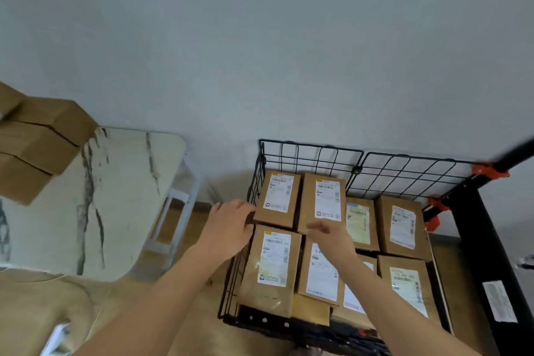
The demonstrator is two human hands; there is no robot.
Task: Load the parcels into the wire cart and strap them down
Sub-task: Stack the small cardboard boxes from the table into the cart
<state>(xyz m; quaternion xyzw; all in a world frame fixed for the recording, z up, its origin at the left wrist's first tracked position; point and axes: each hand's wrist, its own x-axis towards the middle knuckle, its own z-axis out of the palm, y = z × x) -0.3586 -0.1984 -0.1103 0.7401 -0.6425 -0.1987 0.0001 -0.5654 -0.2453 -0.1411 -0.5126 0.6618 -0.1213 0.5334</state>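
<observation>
- Wire cart (312, 153): black mesh. Parcels (273, 266) lie flat inside, labels up, packed side by side in 2 rows. The 4 at the cart's left sit higher than those at its right.
- Left hand (231, 225): at the cart's left wall, forearm coming in from outside the cart's near-left corner. Back of hand up, fingers bent fwd, tips at the left edge where the far & near parcels meet. Can't tell if it grips wire or parcel, or only touches.
- Right hand (332, 237): over the cart's middle, above the parcels, forearm crossing in from the cart's near-right side. Palm down, fingers loose & a bit spread, pointing twd the cart's left, holding nothing. Blurred, so contact w/ the parcel under it is unclear.
- Orange clamps (488, 172): on the black frame at the cart's right side.
- Bench (115, 196): marble-look top, left of the cart & apart from it. Cardboard boxes (37, 139) are stacked on the end farthest from the cart.
</observation>
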